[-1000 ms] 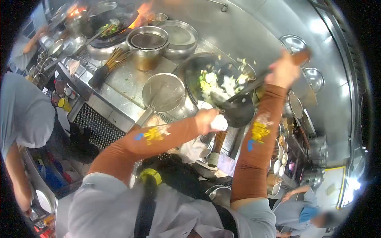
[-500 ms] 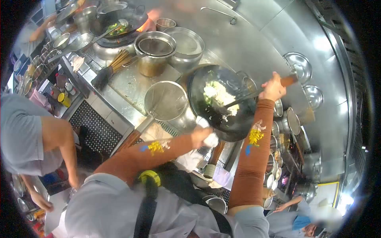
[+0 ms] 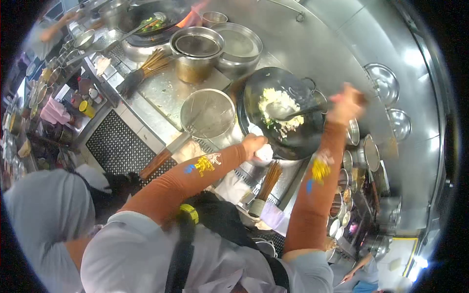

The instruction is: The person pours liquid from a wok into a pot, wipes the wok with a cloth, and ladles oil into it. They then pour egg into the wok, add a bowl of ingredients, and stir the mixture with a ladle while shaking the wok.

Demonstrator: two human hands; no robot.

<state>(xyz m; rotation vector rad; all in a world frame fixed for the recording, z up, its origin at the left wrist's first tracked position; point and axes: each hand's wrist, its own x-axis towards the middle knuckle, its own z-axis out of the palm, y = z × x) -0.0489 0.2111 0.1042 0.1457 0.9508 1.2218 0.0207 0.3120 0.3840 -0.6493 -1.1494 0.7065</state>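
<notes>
In the head view a dark wok holds pale, rice-like food with green and reddish bits. My left hand is closed on a folded white cloth at the wok's near-left rim; whether a wok handle lies under the cloth is hidden. My right hand, smeared by motion, is wrapped round the wooden end of a wok ladle. The ladle's bowl rests among the food in the wok.
Left of the wok lies a long-handled strainer, with stacked pots behind it. A bamboo brush stands near the front edge. Another wok sits by a flame at the back left. A co-worker stands close at my left.
The ladle's bowl has moved up and back through the food, and my right hand has shifted slightly rightward. The wok stays held at the cloth. The co-worker at left has bent nearer.
</notes>
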